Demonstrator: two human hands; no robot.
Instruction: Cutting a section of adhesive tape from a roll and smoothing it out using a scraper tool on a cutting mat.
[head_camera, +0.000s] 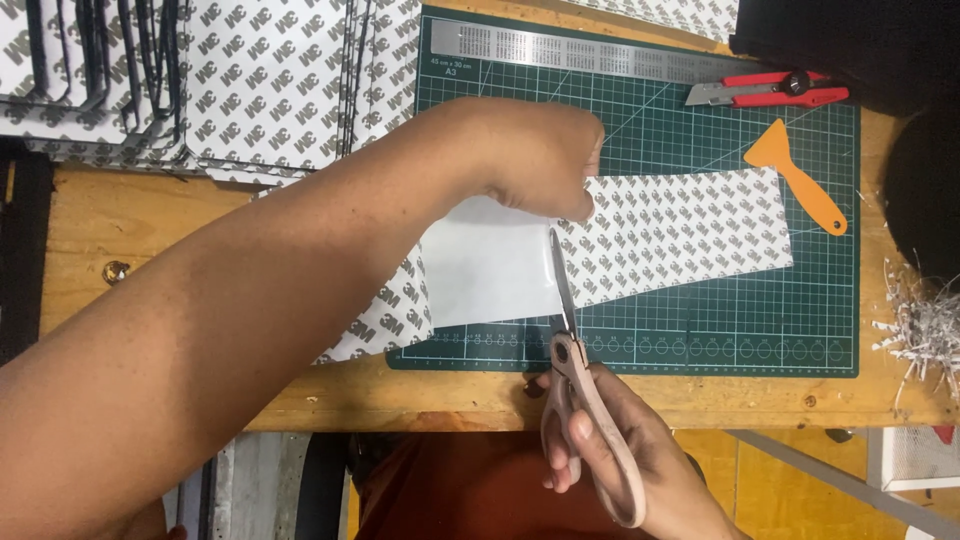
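My right hand (625, 440) grips pink-handled scissors (572, 370), blades pointing away from me into a white sheet (490, 265). The sheet lies on a green cutting mat (700, 330); its right part shows a patterned backing (690, 225). My left hand (535, 155) reaches across from the left and pinches the sheet's far edge just above the blades. The blade tips sit at about the sheet's middle, where white face meets patterned backing.
A red utility knife (770, 90) and an orange plastic scraper (800, 175) lie on the mat's far right. A metal ruler (600, 50) runs along the mat's top. Stacks of patterned sheets (250, 80) fill the far left. Paper shreds (925, 325) lie at the right edge.
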